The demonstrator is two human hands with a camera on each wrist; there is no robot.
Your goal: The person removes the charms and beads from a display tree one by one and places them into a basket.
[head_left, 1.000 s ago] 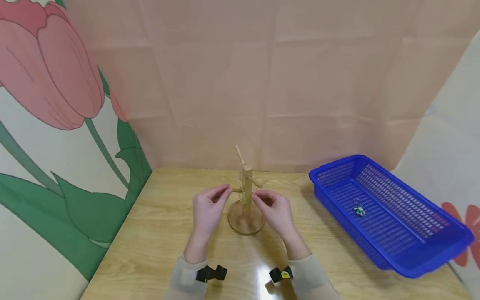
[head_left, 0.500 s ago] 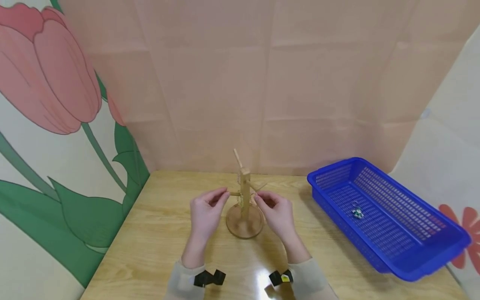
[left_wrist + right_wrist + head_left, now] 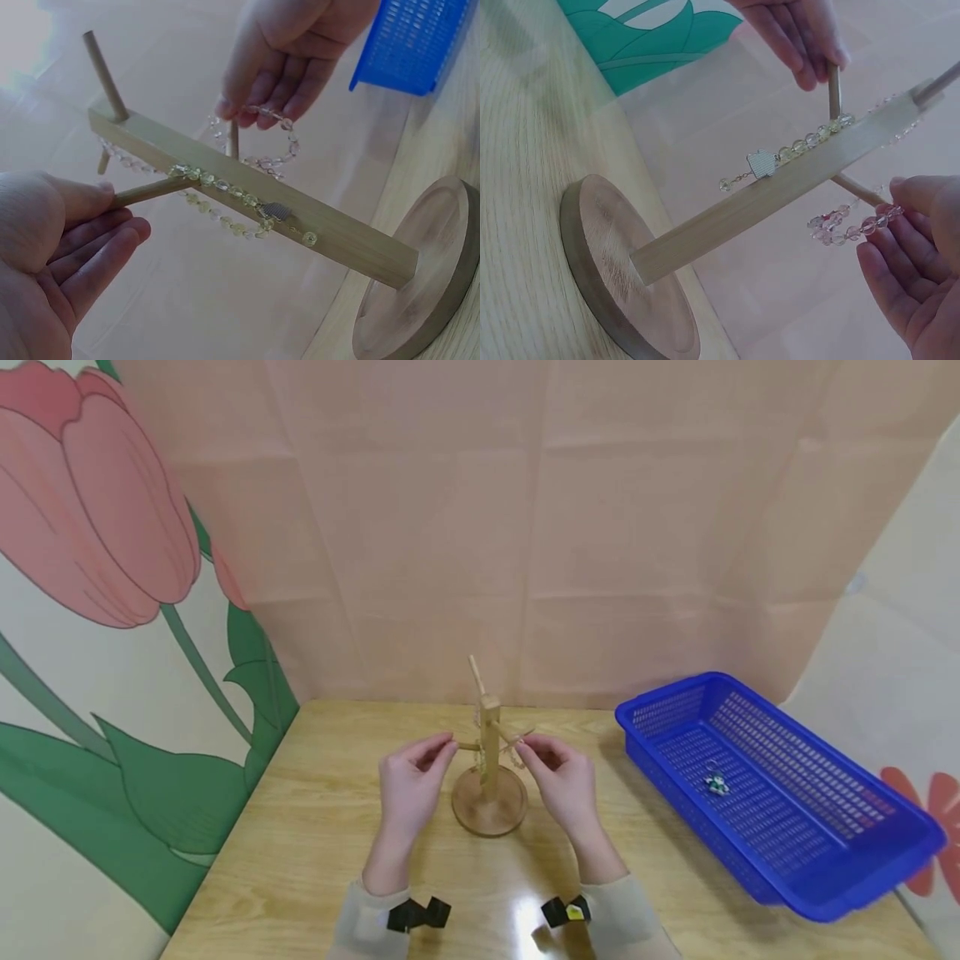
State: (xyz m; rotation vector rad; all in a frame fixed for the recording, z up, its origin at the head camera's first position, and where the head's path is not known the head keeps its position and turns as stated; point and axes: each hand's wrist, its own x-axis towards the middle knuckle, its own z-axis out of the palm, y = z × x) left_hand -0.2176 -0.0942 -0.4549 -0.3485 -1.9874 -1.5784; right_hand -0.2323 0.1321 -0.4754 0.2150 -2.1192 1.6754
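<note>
A wooden bracelet stand [image 3: 491, 752] with a round base stands on the table, its pegs sticking out from a square post. My left hand [image 3: 412, 785] pinches the tip of its left peg [image 3: 154, 191]. From that peg hangs a yellowish bead bracelet [image 3: 217, 219] with a small flat metal charm [image 3: 761, 164]. My right hand [image 3: 561, 783] pinches a pink bead bracelet [image 3: 853, 232] at the end of the right peg [image 3: 859, 190]; the bracelet loops around that peg. Another pale bead bracelet [image 3: 124, 159] hangs farther up the post, partly hidden by it.
A blue plastic basket [image 3: 757, 868] stands on the right of the table [image 3: 315, 860]. Inside it lies a small green-and-white trinket [image 3: 716, 784] with a ring. A pink cloth backdrop [image 3: 420, 543] hangs behind the table, and a tulip-printed panel [image 3: 112, 510] rises on the left.
My right hand has shifted slightly right, away from the post, and the pink bracelet now shows below the right peg. My left hand keeps its hold on the left peg.
</note>
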